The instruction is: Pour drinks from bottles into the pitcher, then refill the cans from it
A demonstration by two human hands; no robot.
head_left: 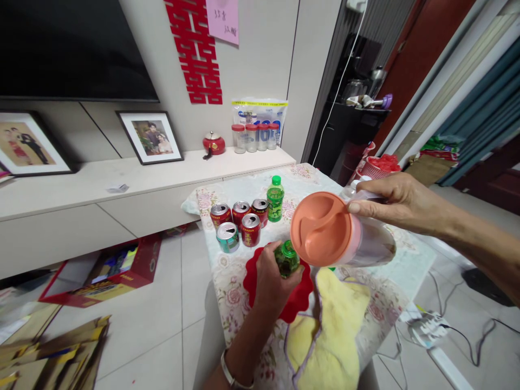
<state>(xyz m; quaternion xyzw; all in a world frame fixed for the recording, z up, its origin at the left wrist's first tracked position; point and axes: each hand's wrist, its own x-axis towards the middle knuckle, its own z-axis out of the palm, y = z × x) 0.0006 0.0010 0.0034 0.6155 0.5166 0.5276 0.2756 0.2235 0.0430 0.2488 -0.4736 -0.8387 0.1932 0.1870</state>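
My left hand (271,284) is wrapped round a green plastic bottle (286,264), which stands on a scalloped red mat (299,303). My right hand (394,203) grips the handle of a clear pitcher (371,244) with dark liquid in it. The pitcher is tipped almost onto its side, and its orange lid (320,228) faces left, beside the bottle's top. No stream of liquid shows between them. Beyond my left hand stand several opened red cans, a teal can (228,238) and a second green bottle (275,200) with a green cap.
A yellow cloth (341,330) lies on the flowered tablecloth (231,298) at the near edge. Several red-lidded jars (252,138) and a red pot (213,143) stand on the white cabinet behind. Cables and a power strip (449,371) lie on the floor at right.
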